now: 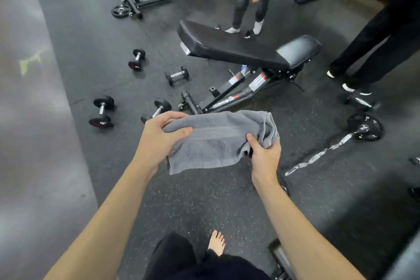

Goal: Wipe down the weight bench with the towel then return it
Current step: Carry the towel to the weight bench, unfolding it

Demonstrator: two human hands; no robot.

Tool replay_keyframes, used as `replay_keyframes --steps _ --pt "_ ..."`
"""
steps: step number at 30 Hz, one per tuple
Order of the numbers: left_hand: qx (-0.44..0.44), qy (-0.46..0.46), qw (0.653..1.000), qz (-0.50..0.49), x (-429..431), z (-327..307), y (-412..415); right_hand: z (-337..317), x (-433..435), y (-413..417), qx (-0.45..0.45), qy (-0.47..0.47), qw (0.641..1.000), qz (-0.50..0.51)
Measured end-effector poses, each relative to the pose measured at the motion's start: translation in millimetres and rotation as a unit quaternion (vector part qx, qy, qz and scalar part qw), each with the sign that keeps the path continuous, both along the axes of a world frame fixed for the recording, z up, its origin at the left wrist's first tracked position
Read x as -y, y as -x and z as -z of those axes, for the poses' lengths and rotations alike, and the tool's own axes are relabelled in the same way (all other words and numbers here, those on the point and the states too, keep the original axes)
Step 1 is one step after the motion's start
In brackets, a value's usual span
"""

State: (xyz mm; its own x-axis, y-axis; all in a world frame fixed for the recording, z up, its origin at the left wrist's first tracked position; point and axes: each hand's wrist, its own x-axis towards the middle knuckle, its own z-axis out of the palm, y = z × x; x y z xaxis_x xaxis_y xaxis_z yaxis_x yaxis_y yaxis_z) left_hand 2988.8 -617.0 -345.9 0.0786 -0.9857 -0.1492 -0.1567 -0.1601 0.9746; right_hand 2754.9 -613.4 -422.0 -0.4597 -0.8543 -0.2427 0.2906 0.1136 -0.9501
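Both hands grip the grey towel (218,141) stretched between them, the left hand (156,141) pinching one end and the right hand (264,154) clenched on the bunched other end, probably to fold it into a wiping pad. The weight bench (238,49) stands just beyond the towel, untouched. A dumbbell (101,111) left of the bench seems to read "10"; the frame lettering is too blurred to read.

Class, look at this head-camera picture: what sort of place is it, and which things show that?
Most likely a gym's free-weight area. An adjustable weight bench stands on dark speckled rubber flooring, with several dumbbells scattered beside it and a loaded curl bar lying nearby.
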Motion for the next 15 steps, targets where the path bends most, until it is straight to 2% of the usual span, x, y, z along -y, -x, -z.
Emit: replay_keyframes --steps 8,15 --pt "0.022 0.023 0.999 0.025 217.6 37.4 3.6 17.3 216.3 -0.3 -0.021 -0.001 0.999 0.03" --pt "0.025 0.025 0.998 0.051 389.6 48.8 13.8 20.2 390.3 6.5 -0.043 -0.046 0.997 0.054"
